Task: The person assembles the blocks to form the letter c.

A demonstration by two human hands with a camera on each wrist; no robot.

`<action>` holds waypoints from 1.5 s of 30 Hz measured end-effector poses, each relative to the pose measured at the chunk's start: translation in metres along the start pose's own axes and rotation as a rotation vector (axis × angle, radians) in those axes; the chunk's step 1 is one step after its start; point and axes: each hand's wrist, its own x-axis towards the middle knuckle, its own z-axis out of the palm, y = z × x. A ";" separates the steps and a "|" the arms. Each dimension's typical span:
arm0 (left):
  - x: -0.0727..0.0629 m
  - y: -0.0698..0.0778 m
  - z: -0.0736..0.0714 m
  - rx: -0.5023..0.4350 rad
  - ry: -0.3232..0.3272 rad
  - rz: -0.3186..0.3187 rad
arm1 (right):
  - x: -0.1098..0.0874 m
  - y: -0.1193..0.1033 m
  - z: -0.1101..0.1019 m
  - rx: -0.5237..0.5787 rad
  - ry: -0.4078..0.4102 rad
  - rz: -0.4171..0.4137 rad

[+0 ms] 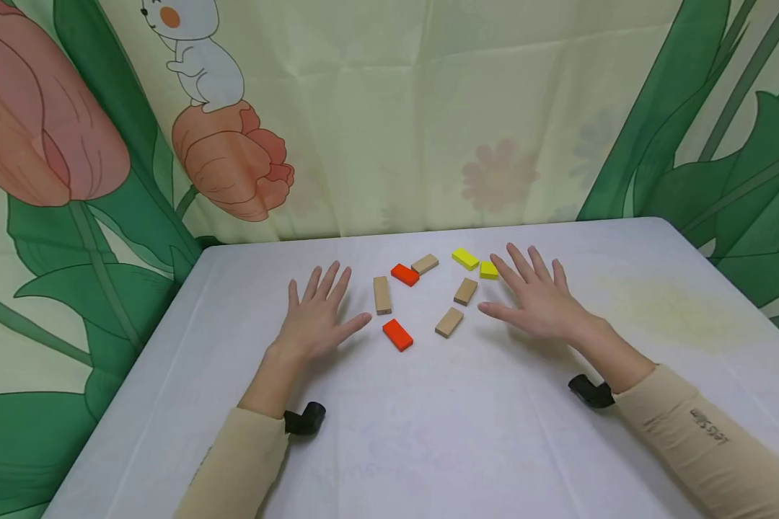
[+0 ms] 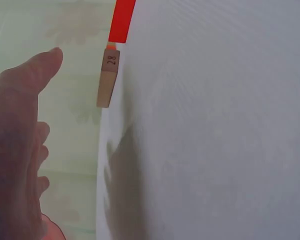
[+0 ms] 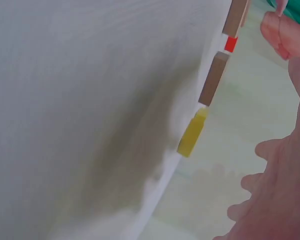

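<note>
Both hands hover over a white-covered table with fingers spread, holding nothing. My left hand (image 1: 314, 317) is beside an upright-lying plain wooden block (image 1: 381, 295), which shows the number 28 in the left wrist view, and a red block (image 1: 398, 335). Close to the fingertips of my right hand (image 1: 540, 299) lies a yellow block (image 1: 489, 270), partly covered by them in the head view. Another yellow block (image 1: 465, 259) and plain wooden blocks (image 1: 465, 291) (image 3: 213, 79) lie between the hands. Farther back, a second red block (image 1: 405, 274) touches a wooden block (image 1: 425, 264).
The white tablecloth (image 1: 389, 432) spreads across the table up to its back edge. Behind hangs a curtain (image 1: 376, 130) printed with flowers and leaves. A black wrist camera (image 1: 306, 419) sits at the left cuff, another black camera (image 1: 591, 391) at the right.
</note>
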 end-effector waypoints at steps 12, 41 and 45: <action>0.007 0.006 0.004 -0.079 0.024 0.001 | 0.006 -0.015 0.007 0.053 0.011 -0.027; 0.027 0.017 0.024 -0.277 0.125 0.091 | 0.026 -0.052 0.020 0.240 0.032 -0.088; 0.029 0.018 0.027 -0.294 0.134 0.094 | 0.029 -0.056 0.022 0.275 0.040 -0.100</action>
